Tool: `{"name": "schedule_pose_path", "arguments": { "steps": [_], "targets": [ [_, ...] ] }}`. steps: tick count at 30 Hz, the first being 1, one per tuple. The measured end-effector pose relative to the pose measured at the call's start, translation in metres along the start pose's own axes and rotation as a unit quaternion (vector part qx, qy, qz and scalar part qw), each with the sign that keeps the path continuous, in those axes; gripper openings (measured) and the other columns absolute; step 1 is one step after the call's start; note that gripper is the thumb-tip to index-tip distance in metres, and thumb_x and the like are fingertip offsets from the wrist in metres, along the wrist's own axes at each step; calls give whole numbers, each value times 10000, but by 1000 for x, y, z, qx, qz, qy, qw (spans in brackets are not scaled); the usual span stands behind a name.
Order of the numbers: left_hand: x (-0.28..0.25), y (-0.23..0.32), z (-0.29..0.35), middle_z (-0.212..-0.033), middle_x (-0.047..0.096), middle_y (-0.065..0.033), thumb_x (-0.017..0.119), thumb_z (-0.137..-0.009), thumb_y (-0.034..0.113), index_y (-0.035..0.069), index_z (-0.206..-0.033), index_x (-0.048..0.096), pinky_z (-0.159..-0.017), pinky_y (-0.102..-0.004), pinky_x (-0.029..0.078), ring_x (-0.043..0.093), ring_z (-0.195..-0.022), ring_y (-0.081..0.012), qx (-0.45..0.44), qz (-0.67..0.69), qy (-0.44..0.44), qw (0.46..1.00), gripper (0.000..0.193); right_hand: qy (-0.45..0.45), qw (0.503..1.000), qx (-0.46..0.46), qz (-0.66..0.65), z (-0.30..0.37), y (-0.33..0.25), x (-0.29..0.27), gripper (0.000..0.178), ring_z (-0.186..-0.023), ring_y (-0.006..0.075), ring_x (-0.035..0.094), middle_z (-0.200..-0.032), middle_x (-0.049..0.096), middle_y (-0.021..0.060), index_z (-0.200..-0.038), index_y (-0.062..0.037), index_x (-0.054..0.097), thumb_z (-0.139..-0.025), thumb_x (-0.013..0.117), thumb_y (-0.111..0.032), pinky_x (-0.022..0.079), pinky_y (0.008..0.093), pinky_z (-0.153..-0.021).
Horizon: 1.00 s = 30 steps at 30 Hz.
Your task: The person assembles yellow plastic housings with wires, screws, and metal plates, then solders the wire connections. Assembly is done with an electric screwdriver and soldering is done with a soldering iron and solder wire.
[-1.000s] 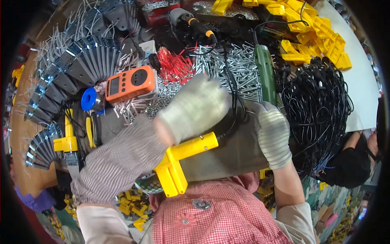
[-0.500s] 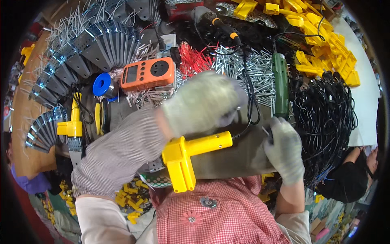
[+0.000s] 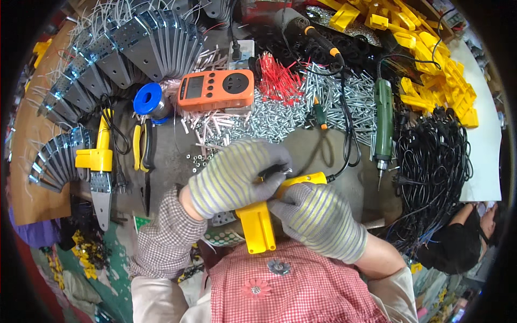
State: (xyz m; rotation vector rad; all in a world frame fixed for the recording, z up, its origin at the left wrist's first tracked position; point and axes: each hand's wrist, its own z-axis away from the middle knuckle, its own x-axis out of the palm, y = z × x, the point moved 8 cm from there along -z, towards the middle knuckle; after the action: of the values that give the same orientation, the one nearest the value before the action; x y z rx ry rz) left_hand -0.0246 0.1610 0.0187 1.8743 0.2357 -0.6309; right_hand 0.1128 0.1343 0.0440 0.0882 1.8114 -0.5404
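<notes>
We work in a workshop: our bench (image 3: 167, 161) holds heaped screws (image 3: 353, 105), a green electric screwdriver (image 3: 384, 116), pliers (image 3: 137, 148), a spool of wire (image 3: 154, 104) and piled yellow parts (image 3: 442, 82).

An orange power meter (image 3: 214, 89) with a round socket lies just right of a blue-flanged solder-wire spool (image 3: 148, 99); yellow-and-black pliers (image 3: 137, 148) lie below the spool. Farther right, black power cords (image 3: 433, 177) are tangled near a co-worker (image 3: 456, 245) in black.
</notes>
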Motion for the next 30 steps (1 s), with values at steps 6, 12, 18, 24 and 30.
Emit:
{"name": "schedule_pose_path", "arguments": {
  "steps": [6,12,18,24,30],
  "targets": [
    [14,-3,-2,-933,738,-109,757,-836,40,86,-1104,741,-811,-440,583,736,-889,-335,18,-48,-23,998,272,-13,990,-138,-28,-6,4,-6,116,-718,253,703,-835,637,49,-898,-119,703,-825,708,-208,585,398,-574],
    [8,5,-4,-991,690,-109,736,-820,60,49,-952,701,-824,-428,561,685,-899,-322,37,-8,-25,999,137,27,970,-235,-50,0,1,-12,157,-687,246,686,-812,626,59,-868,-94,651,-787,718,-210,585,396,-555],
    [4,-8,1,-1028,682,-127,725,-828,126,30,-887,682,-841,-432,550,683,-921,-322,17,1,10,1000,121,90,960,-252,-88,8,-9,-14,352,-774,223,711,-892,667,63,-1124,-86,741,-797,789,-206,604,380,-633],
    [-5,41,11,-1081,701,-151,780,-851,215,64,-1030,696,-935,-497,548,691,-1016,-375,8,-162,72,984,249,195,863,375,275,80,178,-85,686,-979,423,731,-1166,683,229,-1494,-80,560,-867,808,-208,625,533,-800],
    [44,48,1,-1057,670,-125,835,-847,367,93,-1178,679,-869,-482,528,683,-975,-346,-40,-266,32,963,457,205,887,382,160,104,231,-66,739,-1085,412,740,-1280,666,275,-1596,-73,455,-921,743,-160,607,494,-921]
  ]
}}
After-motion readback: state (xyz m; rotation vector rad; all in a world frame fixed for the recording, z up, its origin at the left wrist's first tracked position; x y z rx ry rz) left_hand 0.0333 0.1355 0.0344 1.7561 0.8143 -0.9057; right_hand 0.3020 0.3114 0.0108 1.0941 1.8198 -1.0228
